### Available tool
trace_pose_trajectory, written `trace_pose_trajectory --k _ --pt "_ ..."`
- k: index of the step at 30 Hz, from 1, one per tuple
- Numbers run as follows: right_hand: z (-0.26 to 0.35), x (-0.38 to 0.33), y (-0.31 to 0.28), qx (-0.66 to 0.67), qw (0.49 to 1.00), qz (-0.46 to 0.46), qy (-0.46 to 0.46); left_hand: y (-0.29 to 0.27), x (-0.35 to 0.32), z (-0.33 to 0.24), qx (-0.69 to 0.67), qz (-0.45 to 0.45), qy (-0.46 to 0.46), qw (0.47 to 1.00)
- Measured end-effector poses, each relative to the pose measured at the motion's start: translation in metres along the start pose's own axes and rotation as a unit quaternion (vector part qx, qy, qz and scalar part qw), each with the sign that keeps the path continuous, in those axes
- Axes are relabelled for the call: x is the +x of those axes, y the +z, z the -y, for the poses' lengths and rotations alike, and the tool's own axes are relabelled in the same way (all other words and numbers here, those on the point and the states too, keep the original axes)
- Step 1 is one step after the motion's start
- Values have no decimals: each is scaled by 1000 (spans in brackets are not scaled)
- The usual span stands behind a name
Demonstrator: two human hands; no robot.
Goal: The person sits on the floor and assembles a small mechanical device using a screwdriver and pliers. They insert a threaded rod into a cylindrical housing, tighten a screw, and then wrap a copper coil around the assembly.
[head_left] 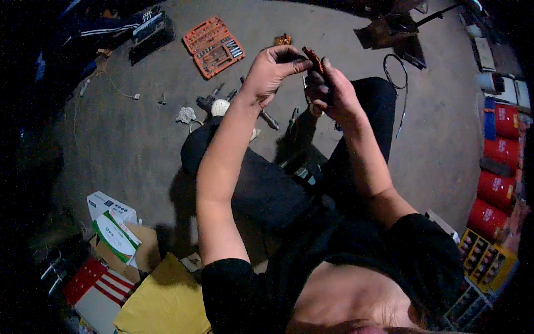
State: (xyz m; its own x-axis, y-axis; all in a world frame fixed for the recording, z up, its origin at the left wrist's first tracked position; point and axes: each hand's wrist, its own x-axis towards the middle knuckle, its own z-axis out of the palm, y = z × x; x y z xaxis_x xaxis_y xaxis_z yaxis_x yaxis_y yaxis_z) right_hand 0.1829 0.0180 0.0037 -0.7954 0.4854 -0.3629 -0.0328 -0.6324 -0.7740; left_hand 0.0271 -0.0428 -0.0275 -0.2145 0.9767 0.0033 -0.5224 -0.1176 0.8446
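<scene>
In front of me, both hands are raised over the floor. My right hand (336,93) grips a narrow, copper-brown piece (313,59) with a rough, ridged surface, perhaps wound wire. Its lower end is hidden by the fingers. From the other side, my left hand (272,71) pinches at the piece with thumb and fingertips, which are darkly smudged. Just beyond the hands a small orange-brown tangle (283,39) lies on the floor. Beneath my left wrist are dark metal tools (209,102) and a round white object (220,107).
An orange socket set case (213,47) lies unfolded at the far left. A crumpled white rag (186,115) sits nearer. Right, a black cable (404,83) curves over the floor beside red cylindrical containers (497,188). Cardboard boxes (146,240) and a yellow sheet (164,300) stand at lower left.
</scene>
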Motion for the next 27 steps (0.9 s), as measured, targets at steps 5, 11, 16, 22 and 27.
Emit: trace_pose_trajectory --k 5,11,16,22,27 --pt "5 9 3 45 987 112 108 -19 -5 -14 8 83 5 996" --pt "-16 38 -12 342 848 302 269 -33 -5 -16 32 99 2 995" --pt "-36 47 -14 397 835 294 241 -38 -1 -13 61 44 -38 996" --pt "-54 46 -12 310 931 120 152 -40 5 -15 176 -38 -190 965" --pt "-83 52 -16 257 952 71 150 -44 8 -34 183 -144 -52 971"
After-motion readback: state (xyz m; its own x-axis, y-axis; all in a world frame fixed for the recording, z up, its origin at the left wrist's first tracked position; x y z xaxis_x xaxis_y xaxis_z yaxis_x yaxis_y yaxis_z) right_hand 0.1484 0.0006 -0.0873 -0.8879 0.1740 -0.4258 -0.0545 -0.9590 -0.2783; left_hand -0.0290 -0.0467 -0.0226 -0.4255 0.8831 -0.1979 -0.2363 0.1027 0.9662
